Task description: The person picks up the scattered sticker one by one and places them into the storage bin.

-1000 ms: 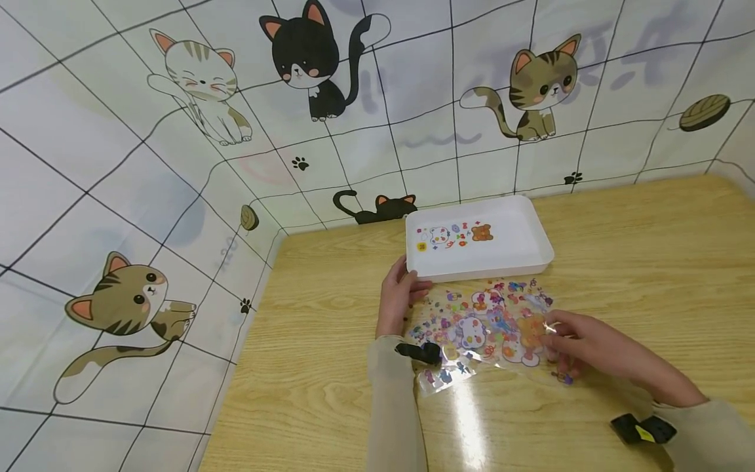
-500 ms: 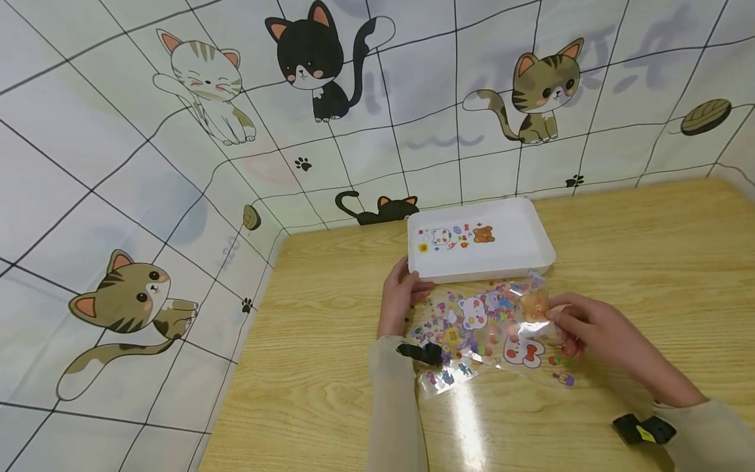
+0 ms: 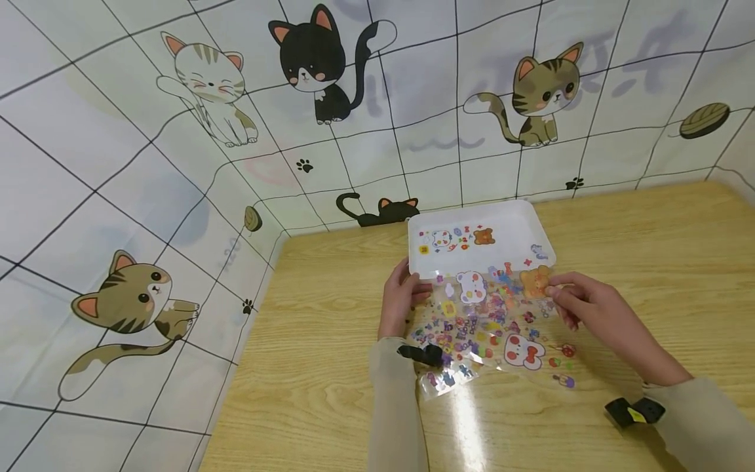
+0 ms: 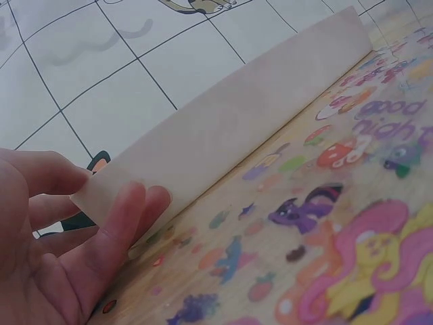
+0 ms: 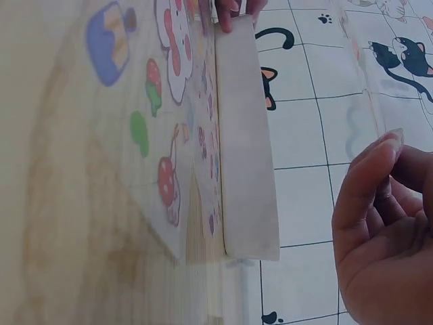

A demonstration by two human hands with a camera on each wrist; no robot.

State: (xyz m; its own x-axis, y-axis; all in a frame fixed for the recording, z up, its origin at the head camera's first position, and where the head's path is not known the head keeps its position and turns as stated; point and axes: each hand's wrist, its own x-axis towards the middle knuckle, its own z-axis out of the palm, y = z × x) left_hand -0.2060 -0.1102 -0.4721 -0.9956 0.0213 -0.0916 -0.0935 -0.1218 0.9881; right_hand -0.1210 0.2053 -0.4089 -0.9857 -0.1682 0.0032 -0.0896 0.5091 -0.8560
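My left hand (image 3: 398,298) grips the near left corner of a white tray (image 3: 519,229); in the left wrist view, thumb and fingers lie on either side of its wall (image 4: 223,128). Between finger and thumb, my right hand (image 3: 590,305) pinches the right edge of a clear sticker sheet (image 3: 533,283) with a brown bear and a white bear. This sheet's far part overlaps the tray's near rim. Beneath it, other clear sticker sheets (image 3: 525,352) lie on the table, one with a red-bowed rabbit. In the right wrist view the right hand's (image 5: 385,223) fingertips meet.
Inside the tray, a brown bear (image 3: 483,236), a white bear and small colourful stickers sit at the left. The wooden table (image 3: 318,314) meets a wall (image 3: 425,157) covered with cat drawings just behind the tray.
My right hand has lifted the bear sheet and moved it away from me, up to the tray's near rim. More of the rabbit sheet shows. The left hand stays at the tray corner.
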